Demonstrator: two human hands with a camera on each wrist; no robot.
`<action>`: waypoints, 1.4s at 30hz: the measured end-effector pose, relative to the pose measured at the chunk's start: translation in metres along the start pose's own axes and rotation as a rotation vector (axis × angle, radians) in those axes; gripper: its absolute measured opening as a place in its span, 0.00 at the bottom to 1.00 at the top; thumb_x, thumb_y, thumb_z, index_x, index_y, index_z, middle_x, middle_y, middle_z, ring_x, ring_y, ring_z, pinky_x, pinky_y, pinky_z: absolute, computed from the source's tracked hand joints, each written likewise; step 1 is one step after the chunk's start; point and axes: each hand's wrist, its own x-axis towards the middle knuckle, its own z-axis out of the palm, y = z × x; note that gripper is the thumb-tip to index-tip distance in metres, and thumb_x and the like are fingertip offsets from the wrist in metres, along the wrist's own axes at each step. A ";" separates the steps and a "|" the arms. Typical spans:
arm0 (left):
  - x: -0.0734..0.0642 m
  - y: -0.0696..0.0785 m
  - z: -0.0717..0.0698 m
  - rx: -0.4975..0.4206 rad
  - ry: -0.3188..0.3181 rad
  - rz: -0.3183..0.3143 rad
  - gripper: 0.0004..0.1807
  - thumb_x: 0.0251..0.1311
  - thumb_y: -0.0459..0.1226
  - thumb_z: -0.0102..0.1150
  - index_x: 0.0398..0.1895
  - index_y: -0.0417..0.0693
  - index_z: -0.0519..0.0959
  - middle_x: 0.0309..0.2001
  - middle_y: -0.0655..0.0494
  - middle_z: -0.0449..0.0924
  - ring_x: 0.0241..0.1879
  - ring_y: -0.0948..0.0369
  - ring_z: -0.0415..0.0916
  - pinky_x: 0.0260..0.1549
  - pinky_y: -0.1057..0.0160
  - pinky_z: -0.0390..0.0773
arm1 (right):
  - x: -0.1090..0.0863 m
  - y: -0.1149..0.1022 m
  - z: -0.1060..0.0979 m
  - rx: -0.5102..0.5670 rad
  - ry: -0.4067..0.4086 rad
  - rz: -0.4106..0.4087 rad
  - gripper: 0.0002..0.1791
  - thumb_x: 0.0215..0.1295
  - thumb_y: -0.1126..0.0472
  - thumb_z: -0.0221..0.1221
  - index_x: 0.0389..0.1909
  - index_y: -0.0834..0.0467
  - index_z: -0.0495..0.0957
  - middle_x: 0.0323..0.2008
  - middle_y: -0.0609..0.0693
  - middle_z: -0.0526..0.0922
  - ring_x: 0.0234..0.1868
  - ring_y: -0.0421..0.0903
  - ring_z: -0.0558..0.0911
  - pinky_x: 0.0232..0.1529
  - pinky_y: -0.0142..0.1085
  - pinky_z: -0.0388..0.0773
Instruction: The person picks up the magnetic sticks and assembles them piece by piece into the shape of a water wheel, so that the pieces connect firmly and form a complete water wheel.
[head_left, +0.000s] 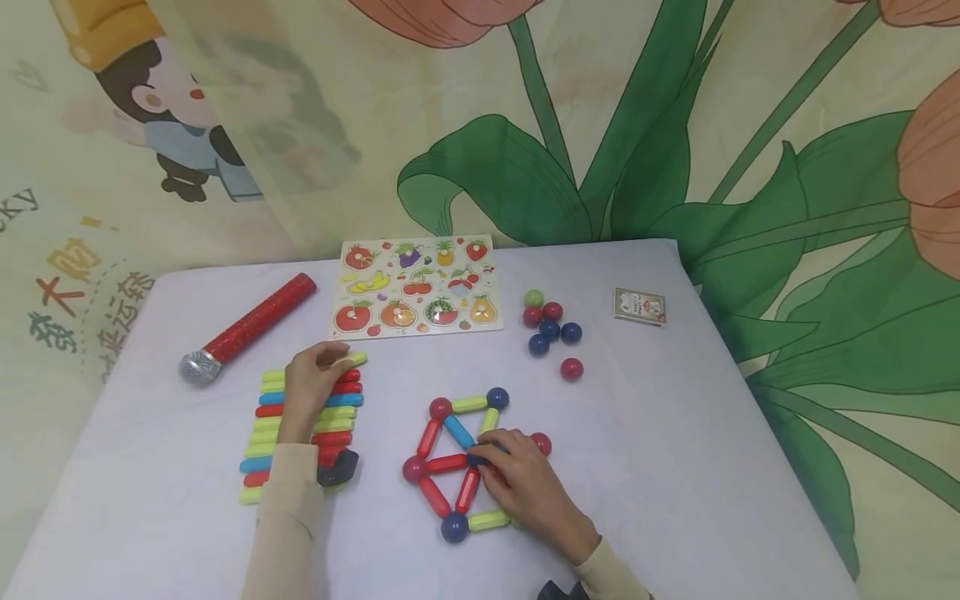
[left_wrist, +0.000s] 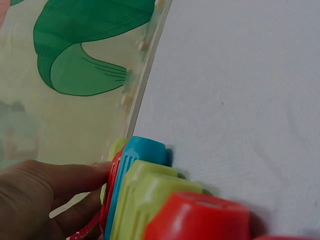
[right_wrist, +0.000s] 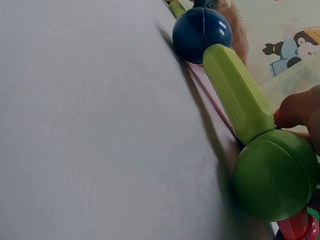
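Observation:
My left hand pinches a yellow-green magnetic rod at the far end of a row of rods; red, blue and yellow-green rods lie side by side below it. On the right, my right hand covers part of a flat frame of rods and balls, with thumb and fingertips at its central dark blue ball. Red rods run from that ball towards a red ball. In the right wrist view, a green ball joins a yellow-green rod near my fingers.
Behind the hands lies a fruit puzzle board. A red microphone rests at the left. Several loose balls sit right of the board, and a small card box lies farther right. A printed curtain hangs behind the table.

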 end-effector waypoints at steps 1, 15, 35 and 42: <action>0.001 0.000 0.000 0.006 -0.008 -0.005 0.19 0.64 0.38 0.58 0.58 0.46 0.75 0.57 0.44 0.75 0.59 0.49 0.69 0.60 0.49 0.70 | 0.000 0.000 0.000 -0.003 0.002 -0.003 0.18 0.56 0.60 0.67 0.50 0.47 0.81 0.49 0.41 0.77 0.48 0.38 0.74 0.49 0.33 0.78; -0.041 0.042 0.042 -0.131 -0.172 0.358 0.17 0.63 0.39 0.61 0.54 0.46 0.77 0.52 0.50 0.79 0.53 0.52 0.75 0.57 0.50 0.72 | 0.000 -0.005 0.004 -0.114 0.031 -0.008 0.20 0.54 0.53 0.70 0.49 0.50 0.81 0.43 0.43 0.74 0.44 0.39 0.73 0.47 0.33 0.78; -0.097 0.024 0.073 -0.197 -0.425 0.290 0.16 0.58 0.40 0.66 0.50 0.51 0.79 0.43 0.57 0.82 0.47 0.58 0.78 0.48 0.69 0.77 | 0.015 0.003 -0.007 -0.187 -0.014 0.005 0.21 0.52 0.61 0.71 0.50 0.53 0.82 0.48 0.45 0.82 0.63 0.49 0.73 0.68 0.49 0.60; -0.101 0.031 0.081 -0.237 -0.293 0.371 0.17 0.58 0.43 0.66 0.50 0.52 0.80 0.48 0.58 0.82 0.52 0.58 0.77 0.56 0.54 0.74 | 0.014 0.004 -0.005 -0.172 0.000 -0.015 0.23 0.51 0.60 0.72 0.50 0.54 0.82 0.50 0.47 0.81 0.61 0.47 0.75 0.66 0.45 0.65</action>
